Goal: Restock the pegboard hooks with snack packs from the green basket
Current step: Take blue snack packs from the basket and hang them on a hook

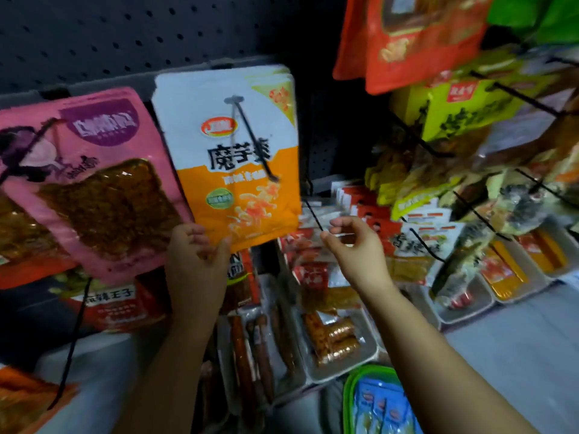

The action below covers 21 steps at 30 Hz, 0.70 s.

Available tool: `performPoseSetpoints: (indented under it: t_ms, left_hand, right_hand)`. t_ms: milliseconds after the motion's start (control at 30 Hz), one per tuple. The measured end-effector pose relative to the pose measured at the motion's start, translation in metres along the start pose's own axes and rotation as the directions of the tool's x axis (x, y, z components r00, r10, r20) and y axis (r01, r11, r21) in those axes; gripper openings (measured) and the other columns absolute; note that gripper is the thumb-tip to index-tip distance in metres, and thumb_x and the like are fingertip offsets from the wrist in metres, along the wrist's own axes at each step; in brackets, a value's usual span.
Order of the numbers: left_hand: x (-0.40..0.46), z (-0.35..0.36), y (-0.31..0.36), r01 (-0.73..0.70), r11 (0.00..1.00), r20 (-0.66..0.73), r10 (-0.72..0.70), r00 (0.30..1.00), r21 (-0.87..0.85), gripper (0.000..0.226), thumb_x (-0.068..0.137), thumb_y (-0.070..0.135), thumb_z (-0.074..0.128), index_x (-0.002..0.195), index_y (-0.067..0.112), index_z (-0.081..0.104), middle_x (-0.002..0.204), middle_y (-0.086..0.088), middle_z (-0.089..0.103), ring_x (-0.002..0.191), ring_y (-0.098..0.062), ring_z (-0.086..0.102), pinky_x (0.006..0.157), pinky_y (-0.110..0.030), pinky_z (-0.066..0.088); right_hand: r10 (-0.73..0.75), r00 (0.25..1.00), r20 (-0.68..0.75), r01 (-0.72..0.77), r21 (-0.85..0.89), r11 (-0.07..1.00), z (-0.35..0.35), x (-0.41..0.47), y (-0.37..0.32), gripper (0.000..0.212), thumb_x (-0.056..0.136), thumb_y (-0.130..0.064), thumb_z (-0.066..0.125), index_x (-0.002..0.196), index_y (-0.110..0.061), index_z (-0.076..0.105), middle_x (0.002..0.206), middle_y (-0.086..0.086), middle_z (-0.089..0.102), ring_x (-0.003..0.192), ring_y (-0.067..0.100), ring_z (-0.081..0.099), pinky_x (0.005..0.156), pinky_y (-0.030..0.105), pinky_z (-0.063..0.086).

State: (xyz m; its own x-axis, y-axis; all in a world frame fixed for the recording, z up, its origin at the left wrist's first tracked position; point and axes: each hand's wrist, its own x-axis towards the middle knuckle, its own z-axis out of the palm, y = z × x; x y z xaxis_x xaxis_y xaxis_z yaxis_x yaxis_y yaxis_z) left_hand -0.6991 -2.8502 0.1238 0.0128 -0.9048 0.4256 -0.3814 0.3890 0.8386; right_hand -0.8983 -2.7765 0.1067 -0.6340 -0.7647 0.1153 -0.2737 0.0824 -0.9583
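Observation:
A white-and-orange snack pack (238, 158) hangs on a black pegboard hook (253, 142) at centre. My left hand (195, 258) pinches its bottom edge between thumb and fingers. My right hand (351, 242) is to the right of the pack, fingers curled loosely at the tip of a bare black hook (313, 214); nothing shows inside it. The green basket (349, 399) sits at the bottom edge, with blue packs (382, 408) in it. The dark pegboard (125, 32) fills the upper left.
A pink snack pack (94, 183) hangs left of the orange one. Red, yellow and green packs (454, 98) crowd hooks at right. White trays (341, 368) of sausages and snacks line the shelf below. A long black hook (72, 346) juts out at lower left.

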Motion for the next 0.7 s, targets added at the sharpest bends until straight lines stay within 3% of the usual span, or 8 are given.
performPoseSetpoints:
  t_ms: [67,133,233,333,433,567,667,700]
  left_hand:
    - [-0.031,0.014,0.017,-0.068,0.998,0.144,0.07,0.987,-0.017,0.028,0.084,0.012,0.068,0.085,0.029,0.046,0.072,0.013,0.052,0.063,0.012,0.054,0.055,-0.001,0.037]
    - [-0.069,0.034,0.034,-0.104,0.994,0.356,0.107,0.928,-0.027,0.02,0.085,0.022,0.066,0.081,0.036,0.051,0.067,0.012,0.057,0.065,0.01,0.056,0.057,-0.002,0.038]
    - [-0.133,0.081,0.047,-0.007,0.996,0.644,0.064,0.762,-0.091,0.005,0.08,0.032,0.061,0.082,0.035,0.059,0.08,0.024,0.063,0.072,0.009,0.059,0.061,-0.004,0.04]
    - [-0.201,0.138,0.036,0.111,0.99,0.806,0.006,0.591,-0.089,0.015,0.081,0.018,0.064,0.078,0.032,0.059,0.072,0.025,0.064,0.066,0.009,0.059,0.063,-0.007,0.042]
    - [-0.267,0.191,-0.005,0.18,0.983,0.894,-0.105,0.436,0.027,0.026,0.083,0.001,0.064,0.078,0.026,0.059,0.066,0.015,0.061,0.06,0.011,0.056,0.061,-0.007,0.042]
    - [-0.351,0.26,-0.1,0.247,0.945,0.909,-0.285,0.304,0.214,0.011,0.084,-0.006,0.061,0.088,0.005,0.062,0.074,-0.001,0.06,0.062,0.005,0.056,0.063,-0.003,0.039]
    - [-0.411,0.307,-0.195,0.312,0.881,0.869,-0.434,0.239,0.355,0.013,0.085,-0.009,0.058,0.095,-0.003,0.063,0.079,-0.008,0.06,0.066,-0.005,0.054,0.065,-0.013,0.042]
    - [-0.431,0.32,-0.228,0.317,0.86,0.853,-0.475,0.216,0.399,0.016,0.085,-0.012,0.056,0.099,-0.007,0.063,0.086,-0.011,0.06,0.064,0.001,0.054,0.066,-0.016,0.042]
  right_hand:
    - [0.002,1.0,-0.031,0.0,0.072,0.997,-0.032,-0.025,0.015,0.015,0.084,-0.011,0.069,0.084,-0.023,0.061,0.07,-0.01,0.061,0.061,-0.005,0.056,0.061,0.009,0.045]
    - [0.068,0.996,-0.05,-0.06,0.144,0.988,-0.07,-0.053,0.038,0.02,0.084,-0.006,0.068,0.079,-0.024,0.061,0.061,-0.013,0.058,0.056,-0.002,0.052,0.059,0.011,0.043]
    - [0.212,0.975,-0.073,-0.197,0.173,0.965,-0.129,-0.096,0.085,0.021,0.086,0.001,0.064,0.078,-0.018,0.061,0.051,-0.014,0.056,0.051,-0.003,0.052,0.054,0.01,0.043]
    - [0.388,0.915,-0.11,-0.376,0.119,0.919,-0.183,-0.138,0.149,0.022,0.087,0.004,0.06,0.076,-0.014,0.061,0.056,-0.003,0.058,0.046,-0.005,0.053,0.049,0.008,0.042]
    - [0.57,0.815,-0.105,-0.569,0.044,0.821,-0.217,-0.179,0.226,0.016,0.087,0.005,0.059,0.078,-0.007,0.061,0.063,0.007,0.059,0.043,-0.004,0.052,0.048,0.007,0.041]
    - [0.76,0.642,-0.103,-0.767,-0.09,0.635,-0.239,-0.229,0.352,0.004,0.085,-0.003,0.065,0.083,-0.006,0.063,0.064,0.001,0.058,0.046,-0.004,0.054,0.048,0.009,0.041]
    - [0.834,0.545,-0.083,-0.823,-0.241,0.514,-0.237,-0.258,0.46,0.009,0.084,-0.016,0.069,0.091,-0.011,0.067,0.074,0.004,0.065,0.073,0.017,0.065,0.068,0.027,0.047]
    - [0.856,0.513,-0.073,-0.831,-0.291,0.473,-0.233,-0.266,0.495,0.012,0.085,-0.019,0.068,0.095,-0.012,0.067,0.083,0.008,0.068,0.085,0.025,0.066,0.073,0.027,0.045]
